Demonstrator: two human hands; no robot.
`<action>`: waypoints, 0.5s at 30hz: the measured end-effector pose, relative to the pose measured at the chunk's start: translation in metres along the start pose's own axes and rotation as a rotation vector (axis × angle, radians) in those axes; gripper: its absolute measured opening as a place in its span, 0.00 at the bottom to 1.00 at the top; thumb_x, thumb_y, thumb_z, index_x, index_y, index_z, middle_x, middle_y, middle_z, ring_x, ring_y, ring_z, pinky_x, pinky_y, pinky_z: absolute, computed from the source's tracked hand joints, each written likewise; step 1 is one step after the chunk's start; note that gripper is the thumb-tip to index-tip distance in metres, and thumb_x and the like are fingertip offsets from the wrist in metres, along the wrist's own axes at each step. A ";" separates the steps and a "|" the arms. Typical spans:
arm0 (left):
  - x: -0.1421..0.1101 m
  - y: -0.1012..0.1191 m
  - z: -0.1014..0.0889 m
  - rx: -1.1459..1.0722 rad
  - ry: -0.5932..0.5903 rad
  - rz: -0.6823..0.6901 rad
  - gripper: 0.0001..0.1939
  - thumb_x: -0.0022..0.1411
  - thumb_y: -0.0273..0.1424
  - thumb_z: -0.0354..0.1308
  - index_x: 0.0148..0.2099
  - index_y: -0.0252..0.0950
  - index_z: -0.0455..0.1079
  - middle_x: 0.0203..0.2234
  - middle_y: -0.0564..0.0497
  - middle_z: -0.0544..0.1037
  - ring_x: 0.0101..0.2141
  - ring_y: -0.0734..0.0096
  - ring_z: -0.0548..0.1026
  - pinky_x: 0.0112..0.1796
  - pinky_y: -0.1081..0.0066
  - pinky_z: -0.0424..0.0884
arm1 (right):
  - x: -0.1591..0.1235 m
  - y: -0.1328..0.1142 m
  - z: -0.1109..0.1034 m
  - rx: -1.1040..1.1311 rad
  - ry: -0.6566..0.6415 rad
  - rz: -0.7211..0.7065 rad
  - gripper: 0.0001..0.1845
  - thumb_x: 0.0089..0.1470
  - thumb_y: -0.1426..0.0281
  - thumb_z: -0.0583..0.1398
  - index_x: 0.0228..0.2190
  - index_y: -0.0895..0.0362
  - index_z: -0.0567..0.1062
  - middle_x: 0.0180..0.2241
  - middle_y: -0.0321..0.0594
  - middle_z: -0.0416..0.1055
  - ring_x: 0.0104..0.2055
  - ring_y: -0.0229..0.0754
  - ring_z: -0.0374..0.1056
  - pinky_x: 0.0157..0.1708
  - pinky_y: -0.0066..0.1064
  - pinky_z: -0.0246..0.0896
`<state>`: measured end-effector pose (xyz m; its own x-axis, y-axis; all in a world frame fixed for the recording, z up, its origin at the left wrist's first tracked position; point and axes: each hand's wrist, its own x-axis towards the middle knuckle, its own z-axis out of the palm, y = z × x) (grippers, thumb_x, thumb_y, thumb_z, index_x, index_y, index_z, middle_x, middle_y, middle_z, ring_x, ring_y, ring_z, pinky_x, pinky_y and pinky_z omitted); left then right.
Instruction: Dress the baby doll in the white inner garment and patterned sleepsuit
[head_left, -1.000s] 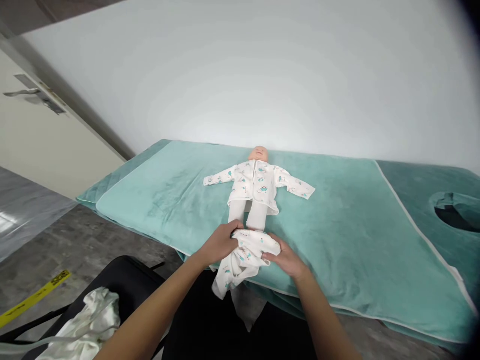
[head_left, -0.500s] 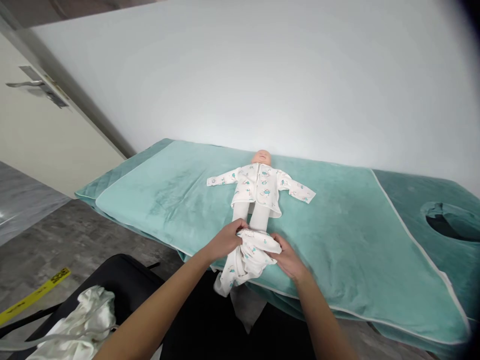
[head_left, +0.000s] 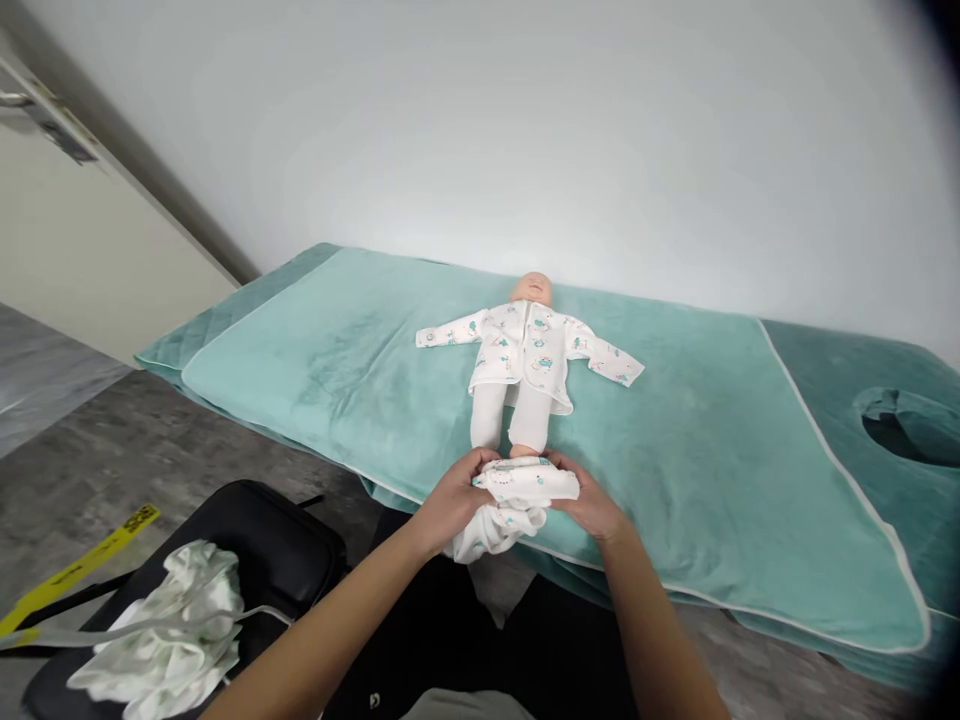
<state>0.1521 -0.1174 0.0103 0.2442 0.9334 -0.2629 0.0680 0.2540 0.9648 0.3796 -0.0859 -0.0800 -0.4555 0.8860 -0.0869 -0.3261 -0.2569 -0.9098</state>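
Garment [head_left: 523,482] gripped by left fingers [head_left: 475,464] and right fingers [head_left: 570,466], edge straighter than before, near dressed doll [head_left: 522,350]

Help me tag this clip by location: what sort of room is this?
Probably a massage or treatment room: a teal-covered table with an oval hole near one end stands beside a plain wall; the dressed doll on it may hint at training.
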 end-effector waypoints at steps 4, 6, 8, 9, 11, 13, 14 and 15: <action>0.015 0.017 -0.004 0.229 0.003 0.093 0.12 0.53 0.25 0.55 0.42 0.38 0.69 0.36 0.54 0.74 0.40 0.65 0.71 0.41 0.69 0.65 | 0.004 -0.004 0.009 0.112 0.064 -0.030 0.21 0.39 0.64 0.75 0.30 0.53 0.71 0.35 0.33 0.70 0.36 0.39 0.66 0.37 0.29 0.63; 0.026 0.025 -0.008 0.325 0.034 0.162 0.14 0.54 0.24 0.52 0.43 0.39 0.69 0.37 0.54 0.75 0.40 0.65 0.71 0.42 0.69 0.65 | 0.005 -0.005 0.012 0.120 0.096 -0.024 0.21 0.41 0.63 0.75 0.30 0.52 0.70 0.30 0.32 0.68 0.33 0.38 0.64 0.35 0.29 0.62; 0.041 0.027 -0.013 0.379 0.064 0.210 0.15 0.54 0.24 0.50 0.44 0.39 0.69 0.37 0.54 0.75 0.41 0.64 0.71 0.43 0.68 0.65 | 0.006 -0.006 0.015 0.096 0.143 -0.009 0.21 0.42 0.61 0.74 0.31 0.51 0.69 0.30 0.32 0.68 0.33 0.40 0.65 0.33 0.30 0.62; 0.049 0.025 -0.014 0.394 0.072 0.225 0.15 0.55 0.25 0.50 0.45 0.39 0.69 0.37 0.54 0.75 0.41 0.64 0.72 0.43 0.68 0.66 | 0.005 -0.006 0.017 0.080 0.171 -0.004 0.22 0.42 0.60 0.74 0.32 0.51 0.69 0.31 0.33 0.69 0.34 0.41 0.66 0.34 0.31 0.62; 0.065 0.021 -0.015 0.393 0.092 0.250 0.16 0.54 0.25 0.50 0.45 0.39 0.69 0.38 0.53 0.76 0.41 0.64 0.72 0.44 0.67 0.66 | 0.006 -0.004 0.020 0.061 0.230 -0.006 0.24 0.41 0.59 0.74 0.34 0.50 0.68 0.34 0.35 0.71 0.36 0.44 0.67 0.34 0.33 0.63; 0.079 0.020 -0.014 0.355 0.126 0.277 0.16 0.53 0.25 0.51 0.44 0.38 0.70 0.39 0.52 0.76 0.43 0.63 0.72 0.46 0.67 0.66 | 0.008 -0.003 0.020 0.078 0.304 -0.026 0.24 0.42 0.59 0.73 0.36 0.50 0.67 0.35 0.36 0.71 0.36 0.44 0.67 0.34 0.34 0.63; 0.084 0.023 -0.013 0.332 0.143 0.288 0.16 0.53 0.24 0.51 0.44 0.38 0.70 0.39 0.51 0.76 0.44 0.63 0.72 0.46 0.67 0.66 | 0.011 -0.003 0.019 0.089 0.347 -0.042 0.24 0.43 0.59 0.72 0.37 0.50 0.66 0.36 0.36 0.71 0.36 0.44 0.67 0.34 0.34 0.63; 0.087 0.028 -0.013 0.312 0.152 0.290 0.16 0.52 0.24 0.52 0.44 0.37 0.71 0.40 0.51 0.76 0.44 0.63 0.73 0.46 0.67 0.66 | 0.015 -0.003 0.016 0.084 0.388 -0.066 0.24 0.44 0.60 0.71 0.37 0.50 0.66 0.36 0.36 0.71 0.36 0.44 0.67 0.35 0.34 0.62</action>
<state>0.1627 -0.0260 0.0140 0.1529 0.9873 0.0439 0.3116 -0.0903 0.9459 0.3606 -0.0784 -0.0715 -0.0900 0.9774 -0.1910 -0.4183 -0.2112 -0.8834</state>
